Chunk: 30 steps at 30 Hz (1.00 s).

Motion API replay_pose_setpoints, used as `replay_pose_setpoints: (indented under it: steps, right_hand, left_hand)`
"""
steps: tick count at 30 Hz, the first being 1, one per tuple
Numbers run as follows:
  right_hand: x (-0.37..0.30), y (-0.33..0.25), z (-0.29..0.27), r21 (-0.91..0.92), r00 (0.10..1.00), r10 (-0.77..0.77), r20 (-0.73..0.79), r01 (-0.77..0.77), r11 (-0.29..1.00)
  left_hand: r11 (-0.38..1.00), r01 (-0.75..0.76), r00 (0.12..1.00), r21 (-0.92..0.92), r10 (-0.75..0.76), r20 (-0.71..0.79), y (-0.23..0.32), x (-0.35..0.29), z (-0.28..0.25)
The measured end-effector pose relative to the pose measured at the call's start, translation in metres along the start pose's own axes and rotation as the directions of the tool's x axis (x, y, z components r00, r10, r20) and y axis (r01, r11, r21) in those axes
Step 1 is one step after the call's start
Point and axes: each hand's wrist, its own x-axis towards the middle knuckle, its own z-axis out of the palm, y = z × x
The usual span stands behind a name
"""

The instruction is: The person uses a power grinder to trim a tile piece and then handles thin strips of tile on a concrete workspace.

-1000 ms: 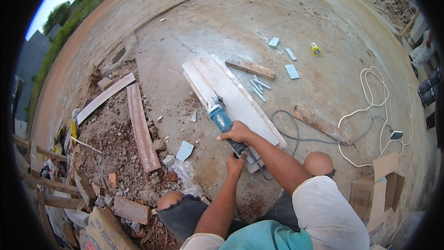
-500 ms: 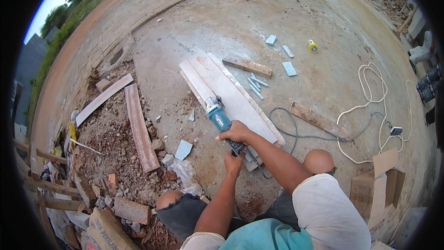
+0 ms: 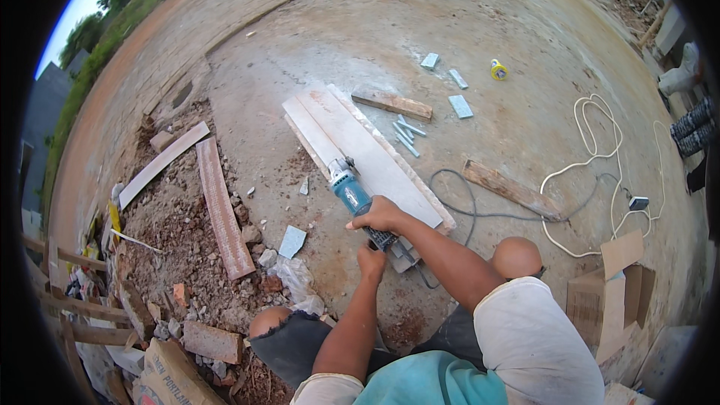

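I've got my right hand [image 3: 380,214] wrapped around the blue grinder [image 3: 350,193] and left hand [image 3: 370,261] gripping its rear, head over the pale tile [image 3: 385,171], so I'd go slow along that lengthwise line [image 3: 325,128], no twisting.

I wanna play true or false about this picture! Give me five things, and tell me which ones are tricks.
1. The right hand holds a blue angle grinder. True.

2. The left hand hangs free in the air. False: it is on the grinder's rear end.

3. The grinder's head is over long pale slabs. True.

4. The cardboard box is shut. False: its flaps stand open.

5. A worn wooden block lies to the right of the slabs. True.
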Motion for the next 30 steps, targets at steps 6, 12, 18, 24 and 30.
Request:
replay_pose_setpoints:
  steps: [6,12,18,24,30]
  right_hand:
    - [-0.011,-0.005,-0.003,-0.034,1.000,0.010,-0.003,-0.011,0.999]
    - [-0.014,-0.002,-0.002,-0.059,1.000,0.012,-0.026,-0.013,0.998]
    - [-0.020,-0.004,-0.002,-0.031,1.000,0.020,-0.016,-0.021,0.999]
    - [-0.025,0.003,0.000,-0.004,0.999,0.017,-0.038,-0.017,1.000]
    - [-0.023,0.011,0.002,0.009,1.000,0.009,-0.012,-0.009,1.000]
  left_hand:
    - [0.989,0.010,1.000,-0.148,-0.009,0.008,-0.019,0.010,0.003]
    - [0.973,0.098,0.994,-0.211,-0.087,0.059,-0.022,0.011,0.002]
    - [0.974,-0.014,1.000,-0.225,0.012,-0.011,-0.030,0.013,0.006]
    - [0.948,0.068,0.996,-0.312,-0.047,0.072,-0.025,0.010,0.002]
    - [0.923,0.059,0.989,-0.380,-0.001,0.151,-0.021,0.005,-0.004]
